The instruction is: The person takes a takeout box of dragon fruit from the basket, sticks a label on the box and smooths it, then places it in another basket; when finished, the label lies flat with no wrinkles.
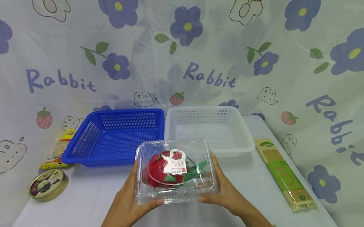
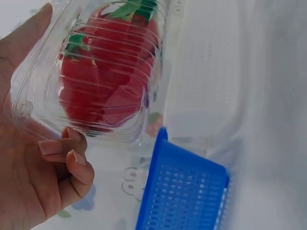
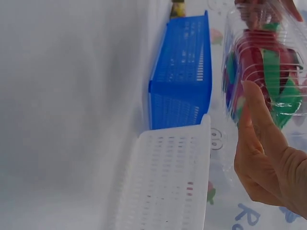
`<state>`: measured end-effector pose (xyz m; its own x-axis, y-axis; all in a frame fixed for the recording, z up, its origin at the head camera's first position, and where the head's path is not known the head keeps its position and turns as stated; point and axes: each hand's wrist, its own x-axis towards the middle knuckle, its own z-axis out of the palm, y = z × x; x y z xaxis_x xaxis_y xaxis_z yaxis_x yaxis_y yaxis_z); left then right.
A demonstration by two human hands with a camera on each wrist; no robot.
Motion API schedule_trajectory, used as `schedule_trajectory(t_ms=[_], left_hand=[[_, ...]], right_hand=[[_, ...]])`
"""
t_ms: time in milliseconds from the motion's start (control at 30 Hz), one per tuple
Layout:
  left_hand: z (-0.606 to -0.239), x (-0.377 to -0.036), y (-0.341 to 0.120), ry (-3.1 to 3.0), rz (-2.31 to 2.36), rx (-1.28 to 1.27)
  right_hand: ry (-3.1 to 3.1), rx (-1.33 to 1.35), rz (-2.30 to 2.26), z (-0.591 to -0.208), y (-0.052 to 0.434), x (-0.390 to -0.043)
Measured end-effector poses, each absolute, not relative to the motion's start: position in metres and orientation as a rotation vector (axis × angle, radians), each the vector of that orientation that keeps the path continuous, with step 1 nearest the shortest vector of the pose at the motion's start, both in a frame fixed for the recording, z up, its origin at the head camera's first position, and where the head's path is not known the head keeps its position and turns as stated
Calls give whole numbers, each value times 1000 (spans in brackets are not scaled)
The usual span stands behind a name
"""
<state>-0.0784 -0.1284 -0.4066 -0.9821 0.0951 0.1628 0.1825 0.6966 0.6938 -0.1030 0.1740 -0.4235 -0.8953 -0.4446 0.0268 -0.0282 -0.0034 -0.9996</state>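
A clear plastic clamshell box point(image 1: 175, 172) with a red dragon fruit point(image 1: 165, 172) and a label inside is held above the white table, in front of the two baskets. My left hand point(image 1: 128, 205) grips its left side, thumb on the front edge; in the left wrist view the fingers point(image 2: 67, 153) curl under the box point(image 2: 96, 72). My right hand point(image 1: 226, 193) holds the right side; the right wrist view shows its fingers point(image 3: 259, 120) lying flat against the box point(image 3: 268, 62).
A blue basket point(image 1: 115, 137) and a white basket point(image 1: 210, 129) stand side by side behind the box. A round tin point(image 1: 46, 184) and a yellow packet point(image 1: 58, 149) lie at the left. A long noodle pack point(image 1: 284, 173) lies at the right. A flowered curtain hangs behind.
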Motion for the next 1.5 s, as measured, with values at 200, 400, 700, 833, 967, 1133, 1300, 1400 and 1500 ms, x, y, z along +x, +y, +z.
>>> schedule_trajectory(t_ms=[200, 400, 700, 833, 967, 1133, 1300, 1400, 1500], left_hand=[[-399, -93, -125, -2762, -1128, -278], [-396, -111, -122, -2763, -1162, -308], [-390, -133, -119, -2776, -1223, -341], [-386, -143, -117, -2766, -1229, -360], [-382, -154, -112, -2749, -1225, -374], [-379, -165, -107, -2732, -1233, -385], [-379, -171, -103, -2718, -1249, -375], [-379, -172, -99, -2730, -1254, -344], [-379, -172, -95, -2736, -1264, -320]], right_hand=[[1956, -518, -2013, -417, 180, -115], [1952, -511, -2052, -410, 185, -128], [1991, -530, -2069, -406, 191, -149], [1979, -530, -2092, -405, 194, -159], [1863, -556, -2158, -403, 198, -169], [1765, -598, -2195, -402, 202, -180], [1741, -604, -2200, -401, 207, -189], [1720, -599, -2210, -401, 210, -195], [1697, -601, -2225, -400, 213, -202]])
